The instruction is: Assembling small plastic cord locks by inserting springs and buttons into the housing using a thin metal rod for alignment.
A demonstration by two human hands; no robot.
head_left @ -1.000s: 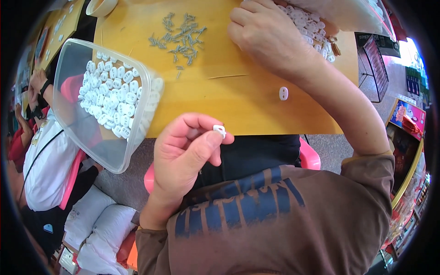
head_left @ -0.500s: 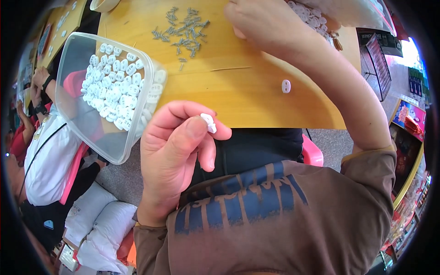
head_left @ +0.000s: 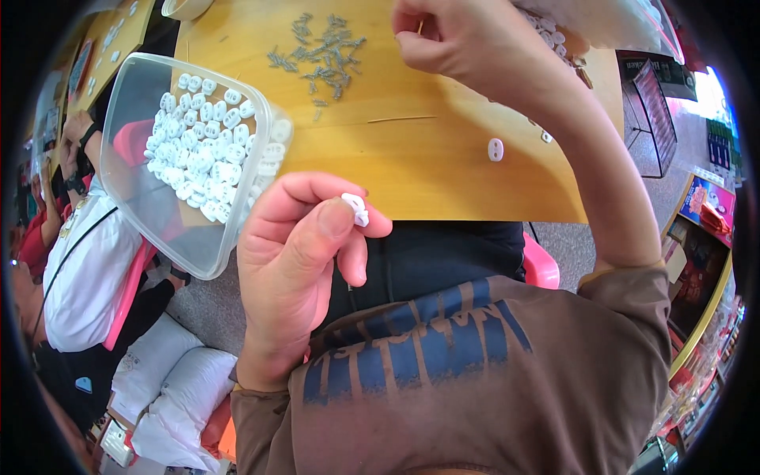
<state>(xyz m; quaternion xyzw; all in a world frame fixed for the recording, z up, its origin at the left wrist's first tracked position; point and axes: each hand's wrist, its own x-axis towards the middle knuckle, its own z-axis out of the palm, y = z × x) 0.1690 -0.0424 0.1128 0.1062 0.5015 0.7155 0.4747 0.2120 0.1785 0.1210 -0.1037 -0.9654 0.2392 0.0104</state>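
Note:
My left hand [head_left: 297, 253] pinches a small white plastic cord lock [head_left: 355, 210] between thumb and fingertips, just in front of the table edge. My right hand [head_left: 439, 39] reaches over the far part of the table with thumb and fingers curled together; what is between their tips, if anything, cannot be made out. To its left lies a loose heap of small metal springs [head_left: 336, 55]. Beyond its wrist sits a pile of white plastic pieces [head_left: 548, 30], partly covered by the forearm. One two-hole cord lock [head_left: 495, 150] lies alone near the right side.
A clear plastic tub [head_left: 202, 265], tilted at the table's left edge, holds many white cord locks [head_left: 198, 150]. A thin wooden stick [head_left: 402, 119] lies mid-table [head_left: 443, 182]. A clear bag [head_left: 617, 28] stands far right. Another person [head_left: 87, 261] sits at left.
My right hand has turned and shifted slightly back toward me, fingers now curled together. The left hand keeps its pinch on the cord lock, almost still.

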